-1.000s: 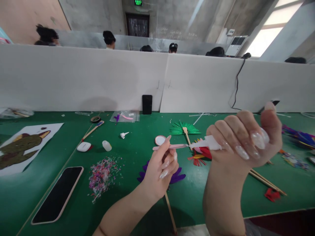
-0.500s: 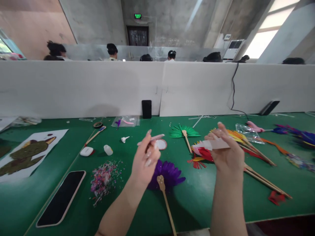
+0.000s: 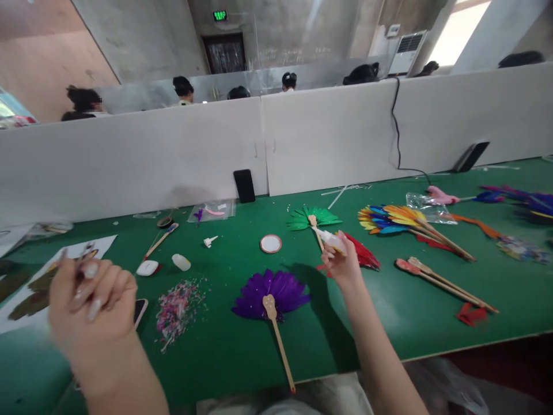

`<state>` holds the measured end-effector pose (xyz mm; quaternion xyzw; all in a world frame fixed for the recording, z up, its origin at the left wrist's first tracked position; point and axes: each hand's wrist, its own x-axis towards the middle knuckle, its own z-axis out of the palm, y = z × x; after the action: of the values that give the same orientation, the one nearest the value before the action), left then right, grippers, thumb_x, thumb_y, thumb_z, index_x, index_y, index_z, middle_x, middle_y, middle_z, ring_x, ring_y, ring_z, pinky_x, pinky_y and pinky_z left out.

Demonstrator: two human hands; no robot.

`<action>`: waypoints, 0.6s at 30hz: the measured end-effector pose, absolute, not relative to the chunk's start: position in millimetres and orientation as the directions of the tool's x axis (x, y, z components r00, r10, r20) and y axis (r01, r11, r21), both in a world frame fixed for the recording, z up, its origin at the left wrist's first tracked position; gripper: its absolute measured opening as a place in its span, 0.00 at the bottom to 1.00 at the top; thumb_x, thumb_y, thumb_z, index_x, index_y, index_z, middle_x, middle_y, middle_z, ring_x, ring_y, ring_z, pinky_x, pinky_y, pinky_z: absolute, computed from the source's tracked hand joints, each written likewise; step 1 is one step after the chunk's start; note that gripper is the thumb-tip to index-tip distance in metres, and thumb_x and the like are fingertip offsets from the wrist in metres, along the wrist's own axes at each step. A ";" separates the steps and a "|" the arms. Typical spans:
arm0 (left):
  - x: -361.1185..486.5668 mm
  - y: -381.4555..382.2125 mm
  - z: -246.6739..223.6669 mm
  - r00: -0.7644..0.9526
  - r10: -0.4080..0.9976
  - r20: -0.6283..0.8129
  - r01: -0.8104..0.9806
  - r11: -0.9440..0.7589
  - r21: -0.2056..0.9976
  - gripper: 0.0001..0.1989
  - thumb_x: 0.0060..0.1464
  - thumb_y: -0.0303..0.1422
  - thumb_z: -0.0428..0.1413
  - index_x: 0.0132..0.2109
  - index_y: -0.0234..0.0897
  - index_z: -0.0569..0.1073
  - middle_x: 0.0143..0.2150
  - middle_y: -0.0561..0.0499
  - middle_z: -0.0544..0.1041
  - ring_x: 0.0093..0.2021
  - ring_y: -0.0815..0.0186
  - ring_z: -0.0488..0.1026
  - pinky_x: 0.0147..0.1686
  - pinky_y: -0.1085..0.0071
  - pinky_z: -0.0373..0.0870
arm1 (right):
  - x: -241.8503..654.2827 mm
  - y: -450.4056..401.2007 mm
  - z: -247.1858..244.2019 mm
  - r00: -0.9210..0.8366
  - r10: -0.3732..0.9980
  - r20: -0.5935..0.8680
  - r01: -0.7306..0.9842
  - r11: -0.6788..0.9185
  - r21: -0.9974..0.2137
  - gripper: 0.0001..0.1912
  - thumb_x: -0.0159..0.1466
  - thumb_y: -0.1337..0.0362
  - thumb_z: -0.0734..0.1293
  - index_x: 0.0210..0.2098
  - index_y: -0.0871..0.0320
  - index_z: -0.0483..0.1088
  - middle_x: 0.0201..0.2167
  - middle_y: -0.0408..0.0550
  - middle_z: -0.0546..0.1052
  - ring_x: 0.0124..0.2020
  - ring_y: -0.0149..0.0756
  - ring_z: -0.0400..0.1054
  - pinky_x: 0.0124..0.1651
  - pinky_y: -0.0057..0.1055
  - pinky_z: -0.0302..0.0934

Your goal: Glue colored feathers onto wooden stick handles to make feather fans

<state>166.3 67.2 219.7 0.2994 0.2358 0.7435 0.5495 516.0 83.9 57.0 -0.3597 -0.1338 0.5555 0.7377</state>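
Observation:
My right hand is closed round a small white bottle whose thin tip points left, near the handle of a green feather fan. Raised at the left is my left hand, its fingers curled in a pinch around something thin that I cannot make out. A purple feather fan lies between the hands with its wooden handle toward the front edge. Behind it sits a round white lid-like disc. Colourful small bits form a pile beside the purple fan.
A small bottle, a white nozzle and a white case lie at the left. My left hand partly hides a phone. Multicoloured fans and wooden sticks lie at the right. A white partition stands behind.
My left hand has moved far left, away from the purple fan. The right hand has shifted left with the white bottle. The view has tilted and turned slightly.

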 end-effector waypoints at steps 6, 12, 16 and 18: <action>176.4 55.4 204.7 -0.231 0.973 0.016 -0.626 -0.161 0.763 0.15 0.61 0.32 0.48 0.26 0.35 0.63 0.12 0.62 0.61 0.11 0.82 0.54 0.12 0.84 0.56 | 514.9 102.9 26.3 0.301 0.951 -0.076 -0.407 0.056 -0.912 0.20 0.44 0.58 0.74 0.35 0.59 0.72 0.34 0.50 0.78 0.36 0.39 0.72 0.44 0.36 0.65; 203.6 56.6 192.0 -0.157 0.986 -0.056 -0.645 -0.059 0.762 0.19 0.64 0.28 0.40 0.25 0.33 0.64 0.11 0.60 0.57 0.09 0.80 0.51 0.09 0.80 0.52 | 501.7 113.5 -7.0 0.326 0.939 0.106 0.007 0.110 -0.994 0.22 0.45 0.58 0.73 0.37 0.59 0.67 0.38 0.52 0.77 0.43 0.44 0.71 0.51 0.42 0.59; 225.3 58.1 187.4 -0.076 0.991 -0.106 -0.648 0.032 0.761 0.19 0.63 0.29 0.42 0.24 0.32 0.64 0.10 0.61 0.55 0.08 0.80 0.50 0.09 0.80 0.51 | 501.5 113.8 -17.4 0.344 0.922 0.175 0.226 0.100 -0.969 0.21 0.51 0.57 0.69 0.41 0.59 0.66 0.40 0.55 0.76 0.45 0.47 0.70 0.49 0.45 0.60; 234.3 58.1 186.5 -0.040 0.990 -0.137 -0.641 0.080 0.763 0.19 0.63 0.31 0.44 0.24 0.32 0.65 0.11 0.61 0.55 0.09 0.81 0.51 0.09 0.80 0.51 | 504.5 112.2 -17.0 0.331 0.922 0.203 0.307 0.098 -0.947 0.20 0.52 0.57 0.68 0.42 0.59 0.67 0.40 0.55 0.77 0.45 0.48 0.70 0.48 0.46 0.61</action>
<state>234.3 58.1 186.5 0.2495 0.3493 0.6307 0.6464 504.5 112.2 -17.0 -0.6090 -0.5043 0.2830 0.5429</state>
